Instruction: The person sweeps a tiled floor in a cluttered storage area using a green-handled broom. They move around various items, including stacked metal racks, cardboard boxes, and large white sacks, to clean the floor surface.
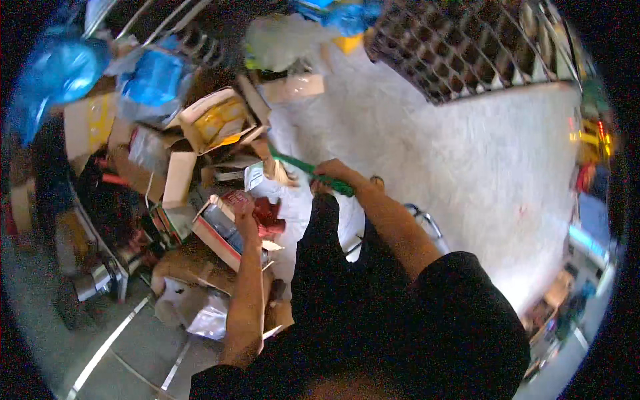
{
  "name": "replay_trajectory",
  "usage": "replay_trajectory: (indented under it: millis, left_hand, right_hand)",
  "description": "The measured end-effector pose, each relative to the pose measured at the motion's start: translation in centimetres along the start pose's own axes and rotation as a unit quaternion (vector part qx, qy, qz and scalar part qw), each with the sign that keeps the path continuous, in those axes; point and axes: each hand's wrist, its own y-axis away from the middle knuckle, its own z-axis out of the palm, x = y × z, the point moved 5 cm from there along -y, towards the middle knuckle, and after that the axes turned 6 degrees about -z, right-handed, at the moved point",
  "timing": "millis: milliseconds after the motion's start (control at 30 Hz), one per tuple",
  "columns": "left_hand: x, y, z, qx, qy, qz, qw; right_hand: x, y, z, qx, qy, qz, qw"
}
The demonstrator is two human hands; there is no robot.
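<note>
My right hand (336,171) is closed around a green handle (300,164) that slopes down to the right in front of my legs. At the handle's far end is a brush-like head with pale bristles (279,172); blur hides how the two join. On the left, my left hand (245,215) touches the upper edge of an open cardboard carton (220,242) with dark contents and red print. Its fingers are blurred, and I cannot tell whether they grip the carton. A crumpled red item (269,217) lies just right of that hand.
Open cartons, one holding yellow packs (222,122), crowd the left side. Blue plastic bags (155,75) lie behind them. A metal mesh structure (465,45) stands at the upper right over the grey concrete floor (490,175). A wheel-like ring (425,220) is by my leg.
</note>
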Motion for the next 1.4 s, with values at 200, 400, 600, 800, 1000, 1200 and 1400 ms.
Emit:
replay_trajectory:
  millis: [200, 400, 600, 800, 1000, 1200, 1400]
  left_hand:
    - [0.0, -5.7, -1.2, -0.046, -0.032, -0.001, 0.998]
    - [1.3, -5.1, 10.0, -0.095, -0.135, -0.078, 0.983]
    - [1.6, -1.5, 22.0, -0.216, -0.318, 0.067, 0.921]
    - [0.0, 3.9, 30.8, -0.258, -0.352, 0.038, 0.899]
    - [-0.9, 8.5, 39.7, -0.309, -0.454, 0.048, 0.834]
    - [-1.1, 8.8, 44.9, -0.367, -0.44, 0.115, 0.812]
    - [-4.6, 9.4, 51.7, -0.462, -0.423, 0.101, 0.773]
  right_hand:
    - [4.4, 19.7, -7.6, 0.199, -0.233, 0.033, 0.951]
    - [7.5, 34.3, -9.5, 0.48, -0.379, 0.187, 0.769]
    - [1.2, 36.4, -10.1, 0.553, -0.251, 0.163, 0.778]
    - [-3.7, 31.7, -11.2, 0.477, -0.259, 0.053, 0.839]
    - [3.4, 17.7, -22.1, 0.415, -0.277, -0.095, 0.861]
    - [11.3, 29.7, -24.0, 0.486, -0.593, 0.057, 0.639]
    - [22.5, 48.2, -21.4, 0.621, -0.587, 0.086, 0.512]
